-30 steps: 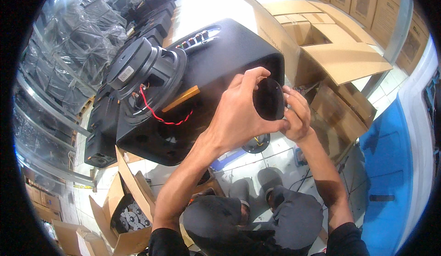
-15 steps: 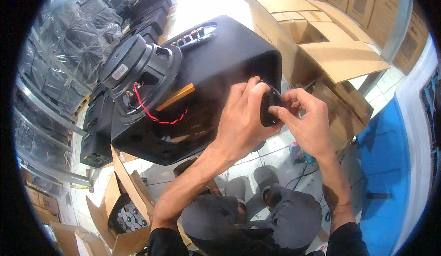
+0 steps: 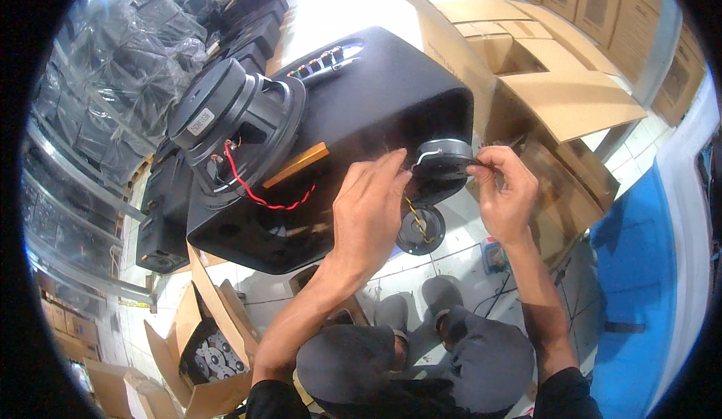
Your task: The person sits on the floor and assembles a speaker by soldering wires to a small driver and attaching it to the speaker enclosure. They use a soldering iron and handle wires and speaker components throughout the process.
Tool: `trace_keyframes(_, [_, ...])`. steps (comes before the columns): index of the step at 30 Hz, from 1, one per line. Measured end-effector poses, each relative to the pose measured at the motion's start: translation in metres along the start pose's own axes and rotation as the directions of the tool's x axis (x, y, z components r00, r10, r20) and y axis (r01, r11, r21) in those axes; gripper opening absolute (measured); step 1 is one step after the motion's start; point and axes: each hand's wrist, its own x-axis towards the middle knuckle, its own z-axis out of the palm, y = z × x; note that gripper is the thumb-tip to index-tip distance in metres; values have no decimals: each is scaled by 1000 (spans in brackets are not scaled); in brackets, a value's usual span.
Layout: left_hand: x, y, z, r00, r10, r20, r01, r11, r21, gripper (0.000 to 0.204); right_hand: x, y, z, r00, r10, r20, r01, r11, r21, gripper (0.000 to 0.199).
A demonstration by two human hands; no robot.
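My right hand (image 3: 508, 193) pinches the rim of a small round black speaker driver (image 3: 445, 162), tipped with its magnet up, over the right end of a black speaker cabinet (image 3: 353, 110). Beside its left edge, where a white lead runs, the fingertips of my left hand (image 3: 367, 212) come together; what they grip is hidden. A black ring-shaped part (image 3: 421, 229) lies below them, with a yellow-and-black wire (image 3: 415, 216) across it. On the cabinet's left side rests a large woofer (image 3: 233, 122), magnet up, a red-and-black wire (image 3: 252, 193) trailing from it.
An orange-brown strip (image 3: 297, 165) lies on the cabinet by the woofer. Open cardboard boxes stand at the right (image 3: 564, 103) and lower left (image 3: 177, 344), the latter holding metal-coloured round parts. A blue sheet (image 3: 635, 268) hangs at right. Plastic-wrapped stacks (image 3: 135, 65) fill the far left.
The small driver has tipped over, and its magnet and white lead now show. My left hand has shifted left off its body. The ring-shaped part with the yellow-and-black wire has come into view.
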Motion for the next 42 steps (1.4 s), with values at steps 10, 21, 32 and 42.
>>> trace_keyframes(10, [3,-7,-1,1000,11,13,-10,997,-83,20,5,5,3,998,30,49,-33,998,48,13])
trace_keyframes(21, [11,-14,3,998,28,51,-23,996,-90,23,10,18,-8,940,186,285,-274,910,310,10])
trace_keyframes(32, [19,-21,6,985,-72,158,103,974,-201,21,14,18,-4,895,131,426,-338,823,457,9])
trace_keyframes(42, [8,-21,8,998,-60,9,60,972,-228,16,11,24,-3,913,261,313,-381,817,432,8])
